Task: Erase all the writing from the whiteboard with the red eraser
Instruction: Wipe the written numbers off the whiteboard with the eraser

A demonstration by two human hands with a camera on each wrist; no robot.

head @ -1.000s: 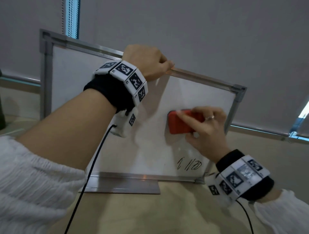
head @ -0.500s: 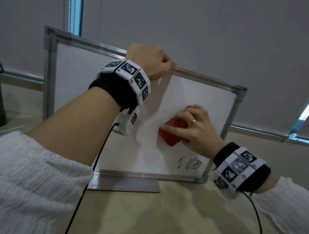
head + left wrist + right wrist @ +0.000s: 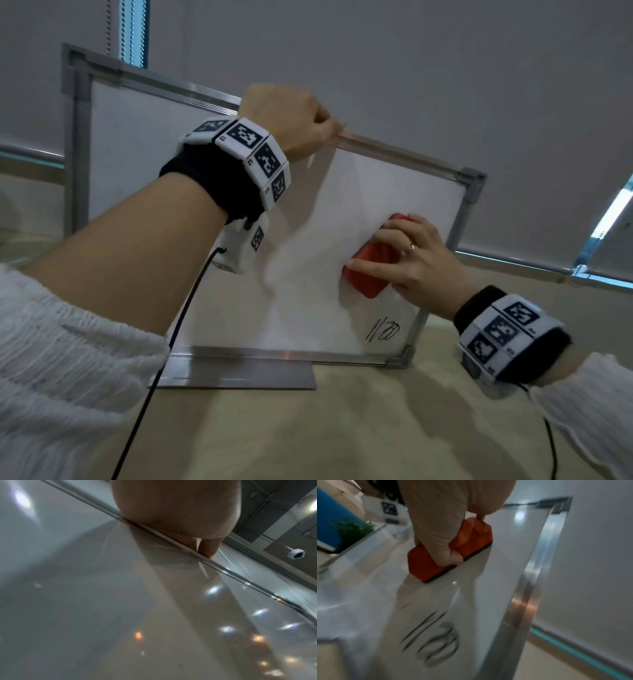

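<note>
Head view: right hand [image 3: 416, 263] presses red eraser [image 3: 368, 274] on whiteboard [image 3: 308, 274].

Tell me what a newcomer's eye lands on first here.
The red eraser, gripped by the right hand, lies flat against the whiteboard right of centre. Below it, black writing sits near the lower right corner. The left hand grips the top rail.

Your head camera looks forward and slightly up at the white metal-framed whiteboard [image 3: 308, 240], fairly near. Your left wrist camera sits very close under its top rail, facing 1 o'clock. Your right wrist camera faces 12 o'clock; both share the black writing [image 3: 435, 641].
</note>
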